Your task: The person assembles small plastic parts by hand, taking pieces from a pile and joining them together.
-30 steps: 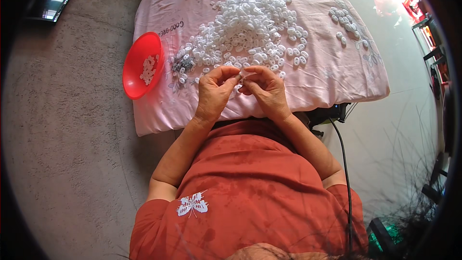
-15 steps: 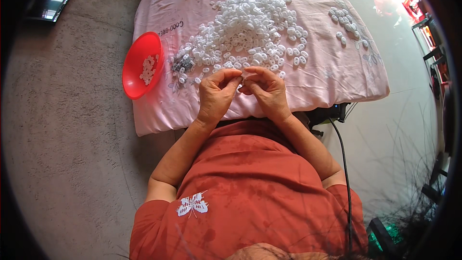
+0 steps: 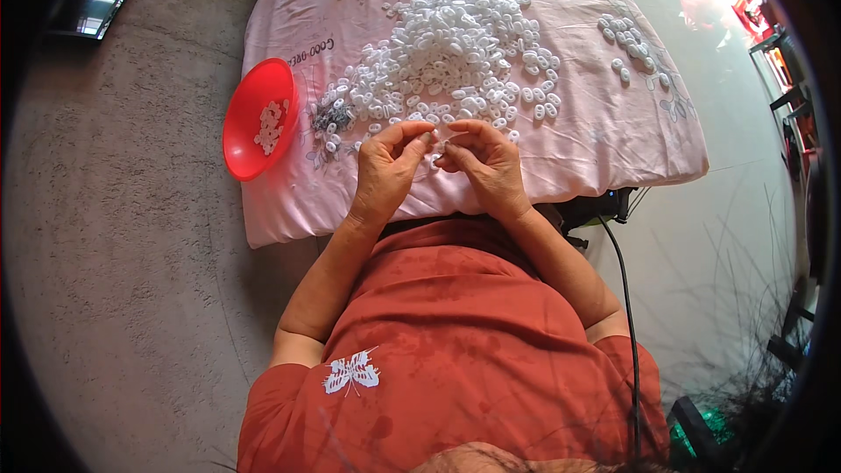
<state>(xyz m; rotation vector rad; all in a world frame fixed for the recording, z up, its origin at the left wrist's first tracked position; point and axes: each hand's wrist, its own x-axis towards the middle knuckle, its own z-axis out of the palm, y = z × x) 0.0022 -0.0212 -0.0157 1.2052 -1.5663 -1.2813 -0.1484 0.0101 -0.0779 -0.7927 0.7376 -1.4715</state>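
My left hand (image 3: 386, 172) and my right hand (image 3: 492, 172) are close together over the near part of the pink cloth. On each, thumb and index finger are pinched. A bit of white shows by the fingertips, but what each pinch holds is too small to make out. Just beyond them spreads a large heap of small white oval plastic pieces (image 3: 447, 44), each with openings in it. To the heap's left lies a small pile of thin dark grey bits (image 3: 331, 116).
A red bowl (image 3: 235, 127) with some white pieces in it sits at the cloth's left edge. Several more oval pieces (image 3: 625, 38) lie apart at the right. A black cable (image 3: 624, 280) hangs beside my right arm. The cloth-covered table (image 3: 578, 140) ends near my waist.
My left hand has drawn slightly left, so the gap between the two sets of fingertips is wider. My right hand has hardly moved.
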